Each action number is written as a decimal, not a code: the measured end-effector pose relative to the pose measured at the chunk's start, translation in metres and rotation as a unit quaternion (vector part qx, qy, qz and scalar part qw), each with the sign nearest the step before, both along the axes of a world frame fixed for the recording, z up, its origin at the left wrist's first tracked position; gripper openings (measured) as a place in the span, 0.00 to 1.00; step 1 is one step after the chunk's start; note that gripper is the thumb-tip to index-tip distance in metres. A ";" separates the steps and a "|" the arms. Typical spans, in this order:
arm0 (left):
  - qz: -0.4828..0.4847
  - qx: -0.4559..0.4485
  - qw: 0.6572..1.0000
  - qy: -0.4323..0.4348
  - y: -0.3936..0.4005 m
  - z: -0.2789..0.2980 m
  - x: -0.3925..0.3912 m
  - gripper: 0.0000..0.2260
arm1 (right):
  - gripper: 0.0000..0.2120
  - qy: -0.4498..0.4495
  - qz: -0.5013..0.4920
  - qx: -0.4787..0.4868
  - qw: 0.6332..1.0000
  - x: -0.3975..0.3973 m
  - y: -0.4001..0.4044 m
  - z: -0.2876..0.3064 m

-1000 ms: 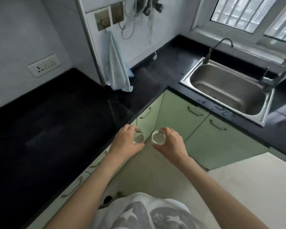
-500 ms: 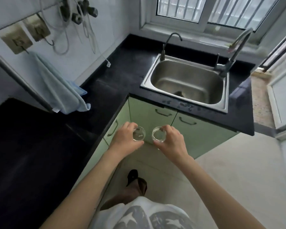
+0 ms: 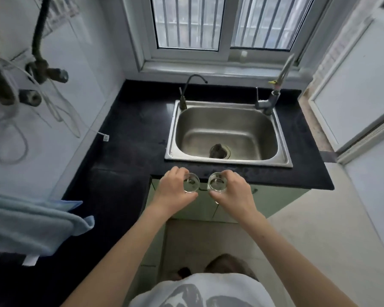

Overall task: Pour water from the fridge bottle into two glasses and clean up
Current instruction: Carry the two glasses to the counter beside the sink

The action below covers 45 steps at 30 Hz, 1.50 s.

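while each hand carries 1 small glass upright in the air just short of the bench's front edge, before the sink (image 3: 228, 131), the left hand (image 3: 172, 191) fingers wrap the left glass (image 3: 191, 183) and the right hand (image 3: 233, 191) fingers wrap the right glass (image 3: 217, 182). the glasses look light, rigid, slick and breakable, and seem to hold a little water. gripping round the wall, not the rim, suits them.

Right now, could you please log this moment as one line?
left hand: holds left glass | right hand: holds right glass | sink: ahead
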<state>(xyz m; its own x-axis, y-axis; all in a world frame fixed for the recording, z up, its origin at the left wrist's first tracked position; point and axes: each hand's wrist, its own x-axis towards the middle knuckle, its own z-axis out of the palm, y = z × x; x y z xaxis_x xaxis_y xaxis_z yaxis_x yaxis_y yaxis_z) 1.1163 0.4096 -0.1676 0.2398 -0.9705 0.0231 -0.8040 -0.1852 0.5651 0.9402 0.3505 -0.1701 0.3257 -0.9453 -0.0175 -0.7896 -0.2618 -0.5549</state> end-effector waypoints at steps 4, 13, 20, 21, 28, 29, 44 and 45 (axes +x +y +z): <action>-0.008 -0.013 1.000 0.013 -0.043 0.007 0.007 0.22 | 0.19 -0.020 -0.028 0.005 0.999 0.009 -0.035 0.010; -0.027 -0.029 0.999 0.011 -0.149 0.012 0.006 0.24 | 0.23 -0.022 -0.023 -0.022 0.999 0.009 -0.145 0.017; 0.033 -0.024 0.999 0.021 -0.208 0.015 0.013 0.26 | 0.23 -0.004 0.011 -0.026 1.000 0.024 -0.217 0.012; 0.046 -0.017 0.999 0.023 -0.213 0.014 0.016 0.25 | 0.23 -0.002 0.022 -0.023 0.999 0.029 -0.225 0.011; 0.144 -0.005 0.989 0.032 -0.223 0.008 0.058 0.25 | 0.25 0.002 0.102 -0.004 0.995 0.083 -0.257 0.005; 0.155 -0.001 0.988 0.028 -0.222 0.007 0.067 0.25 | 0.25 0.005 0.113 -0.003 0.994 0.094 -0.259 0.004; 0.236 0.015 0.971 0.024 -0.248 -0.016 0.214 0.24 | 0.19 -0.040 0.162 0.013 0.986 0.265 -0.299 -0.020; 0.240 0.015 0.970 0.027 -0.253 -0.018 0.221 0.24 | 0.19 -0.042 0.164 0.011 0.986 0.274 -0.304 -0.021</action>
